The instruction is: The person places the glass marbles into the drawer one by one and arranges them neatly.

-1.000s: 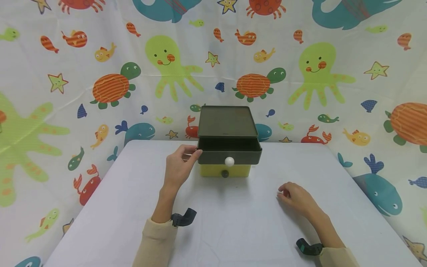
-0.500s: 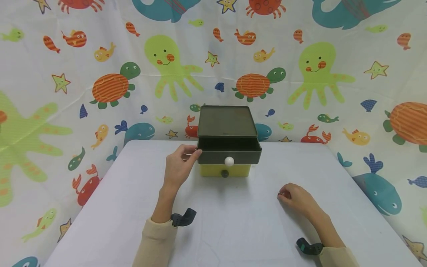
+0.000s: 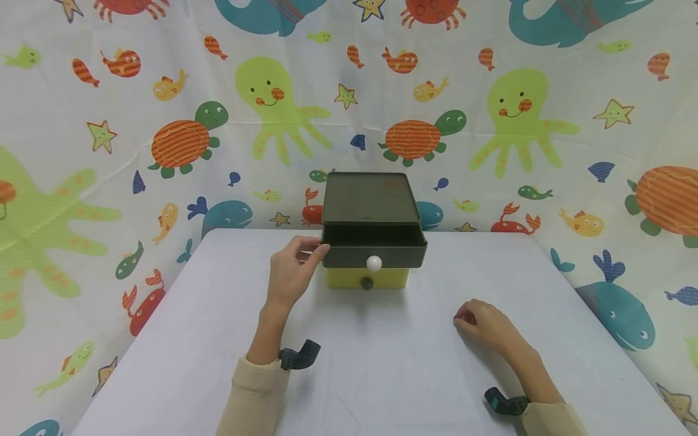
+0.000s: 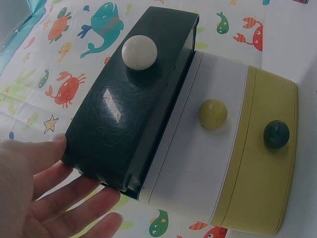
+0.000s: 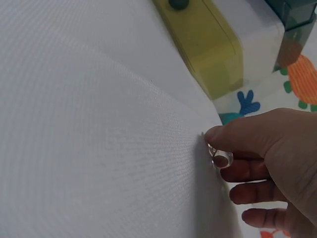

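Observation:
A small chest with stacked drawers stands at the back of the table. Its dark green top drawer point(image 3: 349, 257), with a white knob point(image 4: 139, 52), is pulled out. My left hand point(image 3: 291, 272) holds that drawer's left front corner, the thumb on the front face and the fingers around the side. Below sit a white drawer point(image 4: 198, 134) with a yellow knob and a yellow drawer point(image 4: 260, 163) with a dark green knob. To the right, my right hand point(image 3: 485, 326) pinches a small shiny, clear ring-like thing point(image 5: 227, 156) just above the table; its kind is unclear.
The chest's dark green top point(image 3: 371, 197) leans back behind the open drawer. A white cloth covers the table point(image 3: 382, 363). A curtain printed with sea animals point(image 3: 349, 72) hangs behind and beside it.
My right hand has shifted slightly, and its fingertips have drawn closer together. The left hand stays on the drawer, which has not moved. The head view has drifted a little.

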A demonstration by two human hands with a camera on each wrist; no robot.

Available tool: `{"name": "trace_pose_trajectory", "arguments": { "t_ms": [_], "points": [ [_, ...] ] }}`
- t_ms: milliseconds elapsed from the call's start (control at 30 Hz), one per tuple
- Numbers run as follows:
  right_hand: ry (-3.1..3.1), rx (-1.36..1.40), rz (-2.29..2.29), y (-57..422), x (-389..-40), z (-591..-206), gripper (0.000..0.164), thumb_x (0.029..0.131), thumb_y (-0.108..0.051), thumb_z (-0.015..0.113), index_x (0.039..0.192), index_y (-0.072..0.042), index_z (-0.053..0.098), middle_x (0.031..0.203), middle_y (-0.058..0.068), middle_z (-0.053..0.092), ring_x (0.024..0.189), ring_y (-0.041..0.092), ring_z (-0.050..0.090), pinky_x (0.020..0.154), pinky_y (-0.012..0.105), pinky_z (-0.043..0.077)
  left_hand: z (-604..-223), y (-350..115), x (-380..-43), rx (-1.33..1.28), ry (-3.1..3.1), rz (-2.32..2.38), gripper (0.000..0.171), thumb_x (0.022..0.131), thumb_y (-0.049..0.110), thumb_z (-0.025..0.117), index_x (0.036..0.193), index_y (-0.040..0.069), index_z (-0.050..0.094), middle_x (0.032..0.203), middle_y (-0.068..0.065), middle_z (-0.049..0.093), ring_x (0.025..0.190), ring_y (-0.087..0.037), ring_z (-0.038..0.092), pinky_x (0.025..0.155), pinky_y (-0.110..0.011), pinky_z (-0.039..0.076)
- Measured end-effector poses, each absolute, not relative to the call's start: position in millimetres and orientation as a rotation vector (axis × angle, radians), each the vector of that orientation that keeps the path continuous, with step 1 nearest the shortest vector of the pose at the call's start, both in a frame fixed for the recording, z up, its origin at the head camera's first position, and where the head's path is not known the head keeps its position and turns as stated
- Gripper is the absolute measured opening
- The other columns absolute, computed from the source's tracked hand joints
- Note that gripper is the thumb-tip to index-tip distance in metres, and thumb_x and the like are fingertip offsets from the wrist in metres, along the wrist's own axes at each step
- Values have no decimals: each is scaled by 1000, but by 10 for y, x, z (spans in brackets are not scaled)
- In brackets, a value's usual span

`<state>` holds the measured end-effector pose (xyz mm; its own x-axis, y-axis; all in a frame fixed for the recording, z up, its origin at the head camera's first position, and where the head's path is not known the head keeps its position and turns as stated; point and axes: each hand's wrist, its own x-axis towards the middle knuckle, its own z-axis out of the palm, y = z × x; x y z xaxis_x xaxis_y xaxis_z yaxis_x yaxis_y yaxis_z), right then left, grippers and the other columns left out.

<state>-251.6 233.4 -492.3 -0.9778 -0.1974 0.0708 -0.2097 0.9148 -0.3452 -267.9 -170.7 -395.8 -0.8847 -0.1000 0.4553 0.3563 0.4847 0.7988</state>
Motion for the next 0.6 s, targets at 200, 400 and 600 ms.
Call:
{"name": "trace_pose_trajectory", "arguments": {
  "t_ms": [200,400,600],
  "points": [
    [-3035,318,556,2333,-2513,-4927,15,90,-24,73,99,-12,71,83,-4,61,78,13,53,72,29,51,-3958,-1710,-2681,-216,-2288,-1380,38,93,38,71,118,10,68,112,-8,75,96,-24,72,85,-42,61],
    [-3029,301,585,2339,-2519,-4888,17,91,-25,72,101,-11,71,84,-2,61,80,14,53,72,29,51,-3950,-1700,-2682,-215,-2295,-1377,38,93,38,71,118,10,68,112,-9,75,96,-24,71,86,-42,61],
    [-3030,278,616,2342,-2529,-4838,19,93,-26,71,103,-10,70,86,0,61,81,15,53,69,27,50,-3942,-1697,-2667,-204,-2303,-1375,38,93,37,71,119,10,68,113,-9,75,97,-24,71,86,-42,61]
  ]
}}
